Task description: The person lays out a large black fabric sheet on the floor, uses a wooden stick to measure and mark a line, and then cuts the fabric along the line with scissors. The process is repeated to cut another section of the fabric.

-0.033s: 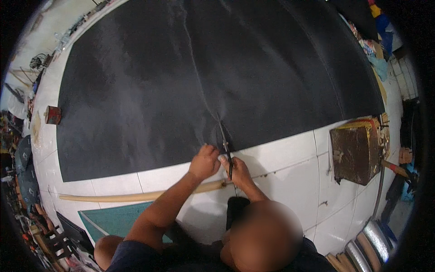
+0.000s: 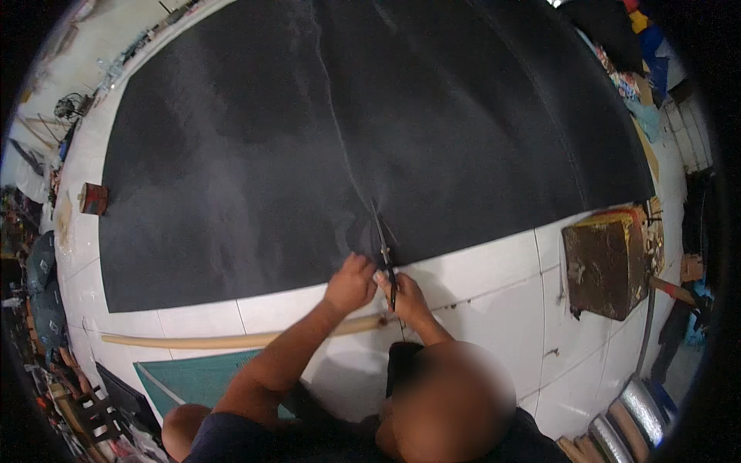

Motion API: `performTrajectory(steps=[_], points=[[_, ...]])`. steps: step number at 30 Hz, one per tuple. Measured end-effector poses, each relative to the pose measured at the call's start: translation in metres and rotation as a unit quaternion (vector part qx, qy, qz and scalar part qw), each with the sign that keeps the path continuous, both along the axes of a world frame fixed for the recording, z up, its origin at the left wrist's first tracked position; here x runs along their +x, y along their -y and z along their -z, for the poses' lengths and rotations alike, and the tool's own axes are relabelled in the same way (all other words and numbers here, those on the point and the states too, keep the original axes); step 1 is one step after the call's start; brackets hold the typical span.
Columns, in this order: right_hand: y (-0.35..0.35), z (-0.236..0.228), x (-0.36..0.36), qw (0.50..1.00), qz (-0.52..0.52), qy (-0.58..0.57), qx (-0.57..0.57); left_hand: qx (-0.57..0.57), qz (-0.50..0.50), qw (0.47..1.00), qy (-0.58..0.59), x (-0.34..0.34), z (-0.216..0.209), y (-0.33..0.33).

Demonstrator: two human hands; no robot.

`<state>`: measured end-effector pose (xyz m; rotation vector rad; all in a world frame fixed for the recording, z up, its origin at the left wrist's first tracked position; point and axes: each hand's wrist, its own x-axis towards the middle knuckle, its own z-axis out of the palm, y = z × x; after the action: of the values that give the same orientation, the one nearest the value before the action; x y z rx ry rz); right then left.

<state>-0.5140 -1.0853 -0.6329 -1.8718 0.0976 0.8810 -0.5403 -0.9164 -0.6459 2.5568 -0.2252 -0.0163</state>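
Observation:
A large black sheet [image 2: 231, 170] is spread over the floor in front of me, with a pale line running down it toward the scissors. My right hand [image 2: 405, 297] is closed round the dark handles of a pair of scissors [image 2: 388, 262]. Their blades point away from me at the sheet's near edge, slightly apart. Just left of them, my left hand [image 2: 353, 282] has its fingers closed on the near edge of the black sheet; the fingertips are partly hidden. The two hands are close together.
A pale wooden pole [image 2: 231, 339] and a green mat [image 2: 204, 374] lie before me at left. A worn brown block [image 2: 604, 266] stands at right, with a hammer-like handle [image 2: 674, 290] beside it. A small rusty can [image 2: 93, 199] sits at the sheet's left edge. Rolls [image 2: 641, 413] lie lower right.
The view has shifted very slightly. Both hands and the scissors keep the same hold at the sheet's edge.

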Motion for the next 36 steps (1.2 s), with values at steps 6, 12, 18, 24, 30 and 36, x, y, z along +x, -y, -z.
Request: performTrajectory(steps=[6, 12, 18, 24, 30, 36], points=[[0.001, 0.028, 0.001, 0.997, 0.034, 0.075, 0.003, 0.125, 0.040, 0.991, 0.037, -0.002, -0.017, 0.014], [-0.001, 0.027, 0.007, 0.990, 0.056, 0.114, 0.064, 0.118, 0.027, 0.992, -0.037, -0.010, -0.014, 0.022], [-0.029, 0.024, 0.044, 0.998, 0.018, 0.059, -0.023, 0.110, 0.030, 0.992, -0.045, -0.009, -0.013, 0.016], [-0.035, 0.022, 0.060, 0.994, 0.067, 0.073, 0.038, 0.097, 0.031, 0.992, -0.068, -0.008, -0.018, 0.016], [-0.045, 0.012, 0.075, 0.996, 0.062, 0.034, 0.052, 0.095, 0.018, 0.989, -0.115, -0.007, -0.021, 0.015], [-0.078, 0.009, 0.146, 0.995, 0.078, 0.028, 0.063, 0.100, 0.034, 0.988, -0.116, -0.005, -0.024, 0.017]])
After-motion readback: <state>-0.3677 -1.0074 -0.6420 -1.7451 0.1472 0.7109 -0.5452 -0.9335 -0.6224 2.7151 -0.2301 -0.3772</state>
